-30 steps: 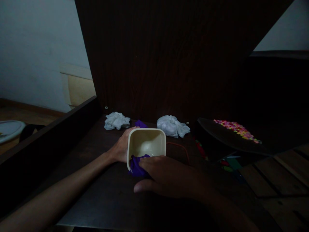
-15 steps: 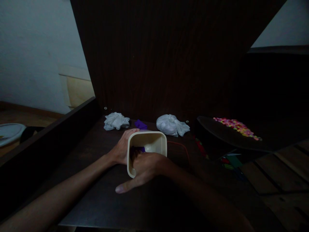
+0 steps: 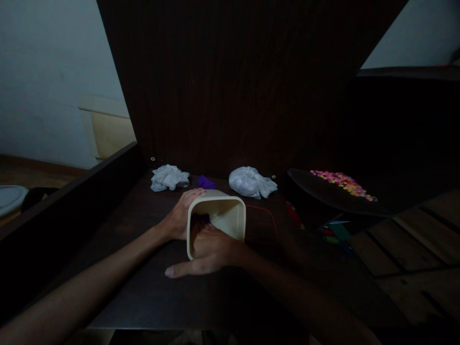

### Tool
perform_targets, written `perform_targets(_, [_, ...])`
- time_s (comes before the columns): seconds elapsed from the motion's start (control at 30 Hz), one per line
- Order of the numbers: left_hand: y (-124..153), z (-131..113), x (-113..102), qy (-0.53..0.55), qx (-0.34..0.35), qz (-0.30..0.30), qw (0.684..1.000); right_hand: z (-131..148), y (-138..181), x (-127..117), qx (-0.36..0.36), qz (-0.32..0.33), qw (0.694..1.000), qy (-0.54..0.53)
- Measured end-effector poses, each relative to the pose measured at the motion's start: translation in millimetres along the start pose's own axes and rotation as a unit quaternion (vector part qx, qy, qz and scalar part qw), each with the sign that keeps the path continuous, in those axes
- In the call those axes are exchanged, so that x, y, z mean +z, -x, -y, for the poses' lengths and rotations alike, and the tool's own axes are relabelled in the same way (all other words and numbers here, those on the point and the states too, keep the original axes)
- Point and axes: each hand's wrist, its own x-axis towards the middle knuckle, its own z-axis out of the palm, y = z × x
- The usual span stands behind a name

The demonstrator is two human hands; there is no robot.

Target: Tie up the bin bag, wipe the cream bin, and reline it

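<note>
A cream plastic container (image 3: pixel 232 215) lies tipped on its side over the dark wooden surface, its rounded square mouth facing me. My left hand (image 3: pixel 182 213) grips its left side from outside. Into the mouth reaches my right hand (image 3: pixel 212 249), its fingers pressing a dark purple cloth (image 3: pixel 204 218) against the inner left wall. The thumb of that hand sticks out beyond the rim, to the left. Shadow inside the container hides the fingertips and most of the cloth.
Behind stand two white plastic bags (image 3: pixel 169 178), (image 3: pixel 247 182) with a folded purple cloth (image 3: pixel 206 182) between them. A red-edged lid-like outline (image 3: pixel 266 211) lies right of the container. Pink and yellow beads (image 3: pixel 343 183) sit on a dark curved panel (image 3: pixel 309 184). A raised board (image 3: pixel 108 177) borders the left.
The view has shifted slightly, and the scene sits a little further left. My right hand has moved the purple cloth left and deeper into shadow inside the container. My left hand keeps its grip.
</note>
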Motion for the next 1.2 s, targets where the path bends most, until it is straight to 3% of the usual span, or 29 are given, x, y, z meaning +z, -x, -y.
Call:
perform_targets(0.2, [1,9,-6,-0.01,0.023,0.006,1.0,9,30,13,-0.027,-0.073,0.997,0.02])
perform_targets(0.37, [0,15,-11,-0.013,0.048,0.003,0.999,17,62,10,-0.058,-0.077,0.995,0.026])
perform_targets(0.53, [-4,14,-14,-0.013,0.061,0.0,0.998,15,70,17,0.028,-0.048,0.996,0.064])
perform_targets(0.7, [-8,12,-14,-0.027,0.075,0.003,0.997,7,54,25,0.133,-0.03,0.978,0.157])
perform_targets(1.0, [-7,5,-16,-0.05,0.076,0.03,0.995,-5,-2,-11,0.109,0.091,0.974,0.174])
perform_targets(1.2, [-6,4,-15,-0.053,0.078,0.015,0.995,1,-21,-15,0.121,0.142,0.967,0.173])
